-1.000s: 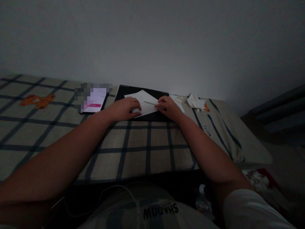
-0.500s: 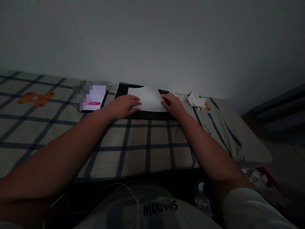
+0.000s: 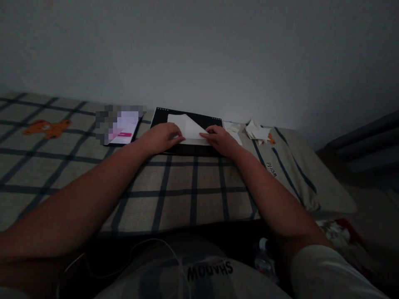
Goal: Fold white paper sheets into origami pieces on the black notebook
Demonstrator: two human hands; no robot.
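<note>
A sheet of white paper (image 3: 190, 128) lies on a flat black pad (image 3: 204, 119) with rows of small white marks along its far edge. One diagonal edge runs from the paper's top down to the right, and a crease shows near its middle. My left hand (image 3: 164, 136) is closed on the sheet's near left part, thumb and fingers together. From the right, my right hand (image 3: 222, 139) pinches the sheet's right part, its fingertips pointing left. Just past that hand lies more white paper (image 3: 234, 129); whether it joins the sheet is hidden.
A lit phone (image 3: 123, 128) lies left of the pad on the checked cloth (image 3: 193, 195). Crumpled paper (image 3: 257, 130) is to the right. A wall stands behind. Below the edge are a clear bottle (image 3: 264, 261), a white cable (image 3: 152, 240) and a red bin (image 3: 349, 232) of papers.
The paper's right side has come down into a diagonal edge, uncovering more of the black pad. My right hand has shifted slightly left and nearer, and the left fingers have drawn together.
</note>
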